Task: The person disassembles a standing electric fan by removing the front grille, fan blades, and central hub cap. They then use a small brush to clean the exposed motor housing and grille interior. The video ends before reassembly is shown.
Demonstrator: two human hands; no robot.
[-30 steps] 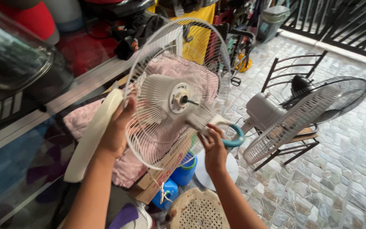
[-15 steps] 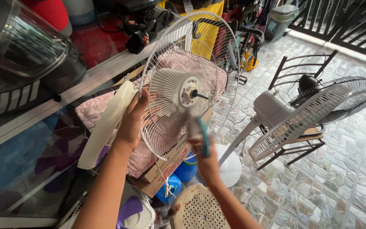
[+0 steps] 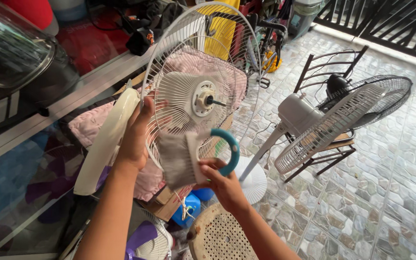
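My left hand (image 3: 138,135) grips the left rim of a white wire fan guard (image 3: 203,72), holding it upright in front of me. The fan's motor hub and shaft (image 3: 205,100) show at the guard's centre. My right hand (image 3: 222,180) holds a brush (image 3: 181,159) with grey bristles and a teal loop handle (image 3: 232,149). The bristles rest against the lower part of the guard. A cream fan blade or body part (image 3: 107,142) hangs beside my left wrist.
A second white fan (image 3: 309,120) leans on a dark metal chair (image 3: 333,72) to the right, over a stone tile floor. A glass-topped table (image 3: 25,159) with a helmet lies left. A perforated stool (image 3: 217,238) and blue containers (image 3: 188,207) sit below my hands.
My right hand has swung the brush round from below the guard, so the bristles now lie against the wires. The view has shifted slightly; my left hand keeps its grip.
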